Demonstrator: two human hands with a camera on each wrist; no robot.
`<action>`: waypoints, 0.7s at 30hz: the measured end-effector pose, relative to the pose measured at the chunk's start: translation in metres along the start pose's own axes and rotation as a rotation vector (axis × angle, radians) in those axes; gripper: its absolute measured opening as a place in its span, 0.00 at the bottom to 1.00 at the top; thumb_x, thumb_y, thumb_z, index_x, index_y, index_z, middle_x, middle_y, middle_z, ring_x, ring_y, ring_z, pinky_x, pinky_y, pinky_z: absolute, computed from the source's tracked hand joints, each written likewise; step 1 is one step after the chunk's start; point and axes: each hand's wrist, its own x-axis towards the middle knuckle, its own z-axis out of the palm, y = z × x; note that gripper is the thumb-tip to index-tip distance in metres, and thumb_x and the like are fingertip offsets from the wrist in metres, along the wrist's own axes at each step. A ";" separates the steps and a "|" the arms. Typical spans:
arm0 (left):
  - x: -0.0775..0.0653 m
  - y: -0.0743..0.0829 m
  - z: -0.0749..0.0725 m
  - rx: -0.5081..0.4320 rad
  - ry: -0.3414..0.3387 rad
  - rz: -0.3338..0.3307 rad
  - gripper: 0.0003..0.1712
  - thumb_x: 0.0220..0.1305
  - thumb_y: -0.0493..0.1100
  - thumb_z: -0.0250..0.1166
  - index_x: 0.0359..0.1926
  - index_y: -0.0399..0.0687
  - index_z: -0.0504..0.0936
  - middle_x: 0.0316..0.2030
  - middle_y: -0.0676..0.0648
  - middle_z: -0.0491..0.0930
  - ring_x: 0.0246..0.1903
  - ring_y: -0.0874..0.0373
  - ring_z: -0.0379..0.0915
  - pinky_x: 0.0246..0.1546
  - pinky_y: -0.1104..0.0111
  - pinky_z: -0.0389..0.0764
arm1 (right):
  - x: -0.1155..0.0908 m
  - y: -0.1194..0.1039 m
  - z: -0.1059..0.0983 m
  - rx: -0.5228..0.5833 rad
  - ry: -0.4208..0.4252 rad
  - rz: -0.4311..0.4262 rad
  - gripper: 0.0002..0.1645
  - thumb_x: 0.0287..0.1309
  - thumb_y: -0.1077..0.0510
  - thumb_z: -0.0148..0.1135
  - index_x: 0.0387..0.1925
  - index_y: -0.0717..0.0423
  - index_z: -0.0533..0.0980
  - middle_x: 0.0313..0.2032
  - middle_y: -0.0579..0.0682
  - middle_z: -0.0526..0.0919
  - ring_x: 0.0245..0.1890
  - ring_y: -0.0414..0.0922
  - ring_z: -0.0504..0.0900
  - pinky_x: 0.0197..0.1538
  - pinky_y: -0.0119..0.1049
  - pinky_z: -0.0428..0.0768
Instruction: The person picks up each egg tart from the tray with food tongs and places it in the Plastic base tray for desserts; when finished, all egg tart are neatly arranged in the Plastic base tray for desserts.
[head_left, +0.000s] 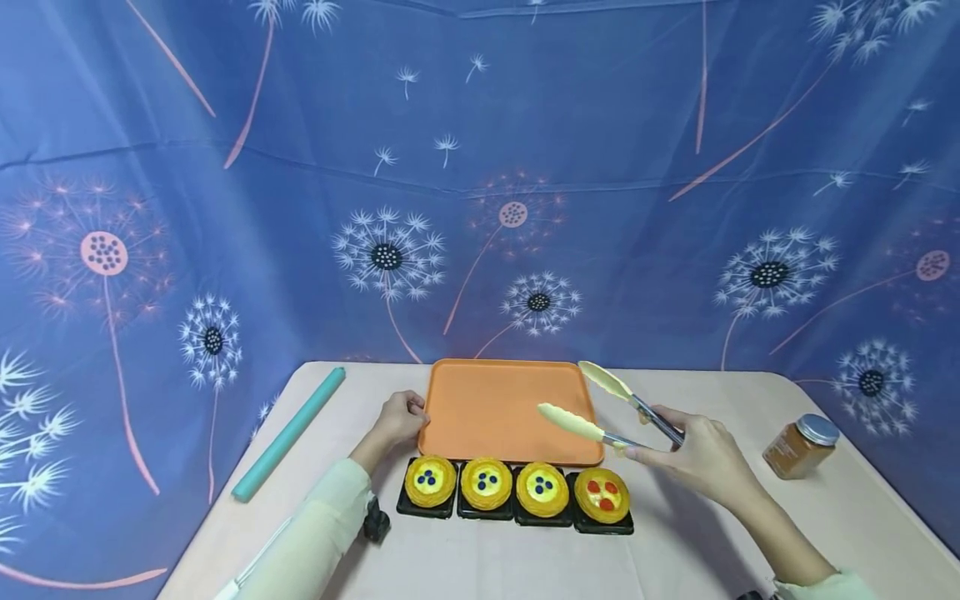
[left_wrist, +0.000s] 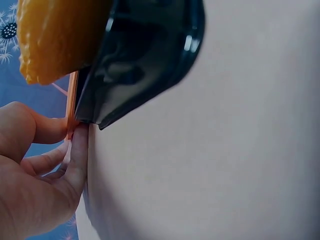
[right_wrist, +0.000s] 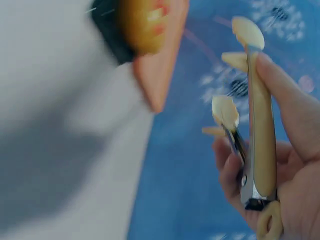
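My left hand (head_left: 401, 417) pinches the left rim of an orange tray (head_left: 510, 408); in the left wrist view the thumb (left_wrist: 50, 129) and fingers meet at its edge. With my right hand (head_left: 701, 454) I hold tongs (right_wrist: 262, 130) with pale yellow tips, their two arms spread apart over the tray's right side, nothing between them. In front of the tray, a row of egg tarts sits in black holders: three with blue dots (head_left: 487, 483) and, at the right end, one with red pieces (head_left: 602, 496).
On the left of the table lies a teal roll (head_left: 288, 433). A jar (head_left: 801, 446) with a silver lid and orange-brown contents stands at the right. Blue dandelion-print cloth (head_left: 480, 167) hangs behind and along both sides of the table (head_left: 525, 567).
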 end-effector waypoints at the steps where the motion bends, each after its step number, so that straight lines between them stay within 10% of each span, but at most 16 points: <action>1: -0.001 0.000 0.000 0.002 0.001 0.002 0.09 0.60 0.29 0.64 0.42 0.34 0.77 0.28 0.45 0.72 0.26 0.56 0.67 0.25 0.70 0.70 | -0.003 0.008 0.000 -0.015 0.015 0.032 0.51 0.44 0.33 0.76 0.59 0.67 0.76 0.25 0.53 0.79 0.22 0.44 0.69 0.25 0.38 0.66; 5: -0.003 -0.001 -0.001 -0.012 -0.006 -0.012 0.08 0.60 0.29 0.63 0.42 0.34 0.77 0.29 0.45 0.72 0.27 0.56 0.68 0.24 0.70 0.70 | -0.012 0.040 0.000 -0.079 0.026 0.153 0.52 0.46 0.29 0.72 0.59 0.66 0.76 0.37 0.64 0.84 0.26 0.51 0.75 0.24 0.42 0.69; 12: -0.003 -0.001 -0.003 -0.054 -0.004 -0.029 0.07 0.62 0.27 0.60 0.42 0.34 0.76 0.30 0.44 0.71 0.30 0.55 0.70 0.26 0.69 0.69 | -0.013 0.076 0.005 -0.146 -0.011 0.274 0.54 0.47 0.26 0.68 0.56 0.68 0.74 0.20 0.52 0.71 0.22 0.50 0.70 0.21 0.40 0.62; 21: -0.003 -0.001 0.000 -0.029 -0.017 -0.012 0.07 0.62 0.28 0.61 0.42 0.34 0.77 0.29 0.44 0.72 0.27 0.55 0.67 0.26 0.69 0.68 | -0.020 0.081 0.016 -0.207 -0.132 0.366 0.40 0.45 0.24 0.67 0.19 0.53 0.65 0.17 0.48 0.66 0.19 0.47 0.67 0.19 0.40 0.61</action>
